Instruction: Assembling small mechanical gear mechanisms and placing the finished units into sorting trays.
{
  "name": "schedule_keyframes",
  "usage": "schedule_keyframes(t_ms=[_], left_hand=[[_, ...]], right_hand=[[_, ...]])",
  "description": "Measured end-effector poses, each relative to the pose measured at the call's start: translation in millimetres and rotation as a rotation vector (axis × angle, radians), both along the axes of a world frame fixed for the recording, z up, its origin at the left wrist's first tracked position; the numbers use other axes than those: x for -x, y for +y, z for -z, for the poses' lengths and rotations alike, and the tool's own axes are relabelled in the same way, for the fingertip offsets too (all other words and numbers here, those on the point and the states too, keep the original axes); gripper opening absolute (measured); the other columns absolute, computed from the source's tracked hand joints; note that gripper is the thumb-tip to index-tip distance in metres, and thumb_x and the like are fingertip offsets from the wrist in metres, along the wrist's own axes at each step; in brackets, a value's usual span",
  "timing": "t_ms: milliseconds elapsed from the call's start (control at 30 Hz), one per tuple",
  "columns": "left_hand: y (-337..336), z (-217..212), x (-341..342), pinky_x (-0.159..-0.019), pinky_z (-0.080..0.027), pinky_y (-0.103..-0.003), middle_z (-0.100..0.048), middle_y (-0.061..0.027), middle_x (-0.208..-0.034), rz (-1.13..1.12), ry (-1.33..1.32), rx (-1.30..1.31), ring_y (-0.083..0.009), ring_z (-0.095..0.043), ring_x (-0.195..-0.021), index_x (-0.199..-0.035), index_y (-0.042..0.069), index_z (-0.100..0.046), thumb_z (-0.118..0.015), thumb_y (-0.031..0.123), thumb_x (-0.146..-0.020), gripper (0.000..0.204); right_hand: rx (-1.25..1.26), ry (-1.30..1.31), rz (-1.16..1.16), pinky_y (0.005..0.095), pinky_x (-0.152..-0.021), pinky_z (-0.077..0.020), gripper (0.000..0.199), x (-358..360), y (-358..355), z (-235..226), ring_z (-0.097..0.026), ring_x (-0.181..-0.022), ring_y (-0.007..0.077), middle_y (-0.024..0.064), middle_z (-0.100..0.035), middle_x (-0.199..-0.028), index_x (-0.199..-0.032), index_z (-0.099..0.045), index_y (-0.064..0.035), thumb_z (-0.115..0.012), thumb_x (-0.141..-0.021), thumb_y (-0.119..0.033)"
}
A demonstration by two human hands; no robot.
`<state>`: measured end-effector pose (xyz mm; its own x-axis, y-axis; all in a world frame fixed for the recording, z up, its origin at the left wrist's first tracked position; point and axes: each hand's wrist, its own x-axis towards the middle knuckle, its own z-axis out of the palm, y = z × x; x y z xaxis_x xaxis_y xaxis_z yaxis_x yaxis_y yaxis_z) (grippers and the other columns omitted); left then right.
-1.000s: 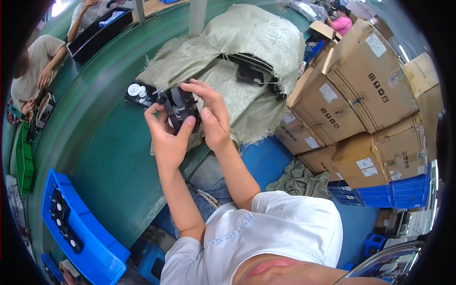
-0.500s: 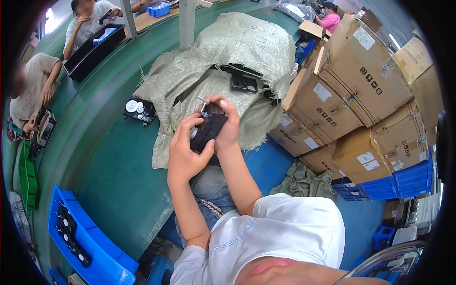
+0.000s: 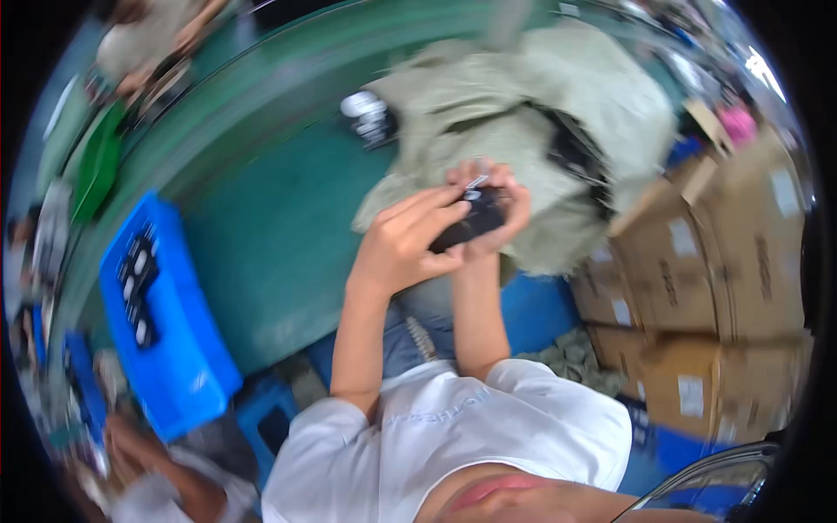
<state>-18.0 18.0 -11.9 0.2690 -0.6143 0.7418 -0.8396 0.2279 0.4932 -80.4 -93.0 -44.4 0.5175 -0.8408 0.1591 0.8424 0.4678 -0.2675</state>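
Note:
Both hands hold a small black plastic housing [image 3: 471,224] with a thin metal rod sticking out of its top. My left hand [image 3: 403,240] grips its near left side, thumb along the lower edge. Around the far and right side curl the fingers of my right hand [image 3: 513,212]. Motion blur hides the housing's fine detail. Beyond my hands lies a woven pale-green sack [image 3: 602,87], with black parts showing at its opening. Next to the sack, on the green table [image 3: 270,227], rests a black unit with white gears [image 3: 369,119].
A blue bin [image 3: 193,379] holding several black parts [image 3: 139,283] stands at the left. Behind it is a green tray [image 3: 98,166]. Cardboard boxes [image 3: 754,270] are stacked at the right. Co-workers sit at the upper left [image 3: 157,39] and lower left [image 3: 174,484].
My view has swung left, so the sack, boxes and hands sit further right and the blue bin higher. A lower-left co-worker has come into view. Both hands still hold the housing.

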Motion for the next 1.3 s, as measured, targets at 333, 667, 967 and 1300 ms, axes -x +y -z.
schedule_keyframes(t_ms=[333, 667, 967, 1300], left_hand=[[182.3, -44.7, -17.9, -0.087, -0.055, -0.041, -0.068, -0.0178, -0.114, -0.215, 0.261, 0.013, -0.0314, -0.068, -0.099, -0.113, 0.002, -0.064, -0.079, 0.009, -0.062, 0.053], [319.6, -52.9, -132.7, -0.082, -0.051, -0.043, -0.062, -0.0149, -0.105, -1.185, -0.135, -0.769, -0.0338, -0.063, -0.093, -0.108, 0.003, -0.060, -0.075, 0.016, -0.075, 0.039], [318.7, -8.7, -165.4, -0.079, -0.052, -0.049, -0.058, -0.0192, -0.106, -1.335, -0.189, -1.155, -0.0415, -0.062, -0.092, -0.114, 0.005, -0.051, -0.067, 0.028, -0.083, 0.042], [336.5, -6.5, -176.4, -0.076, -0.052, -0.051, -0.059, -0.0214, -0.106, -1.354, -0.101, -1.227, -0.0436, -0.062, -0.093, -0.115, 0.004, -0.050, -0.063, 0.036, -0.084, 0.046]], right_hand=[[0.205, -0.045, -0.539, 0.0375, -0.079, -0.0429, 0.045, -39.5, 97.5, -35.5, -0.051, -0.084, 0.0245, 0.0157, -0.057, -0.099, -0.105, -0.056, -0.0060, -0.034, -0.095, -0.044], [0.466, -0.097, -0.771, 0.0343, -0.077, -0.0423, 0.043, -46.9, 70.6, -6.9, -0.051, -0.084, 0.0240, 0.0183, -0.056, -0.098, -0.104, -0.055, -0.0029, -0.036, -0.096, -0.040], [0.542, 0.065, -0.685, 0.0316, -0.075, -0.0424, 0.035, -35.7, 66.5, -15.2, -0.052, -0.081, 0.0217, 0.0162, -0.058, -0.093, -0.100, -0.056, -0.0014, -0.043, -0.093, -0.033], [0.546, 0.229, -0.694, 0.0302, -0.075, -0.0433, 0.026, -33.4, 65.1, -17.4, -0.053, -0.081, 0.0203, 0.0152, -0.060, -0.093, -0.099, -0.057, -0.0002, -0.044, -0.091, -0.022]])
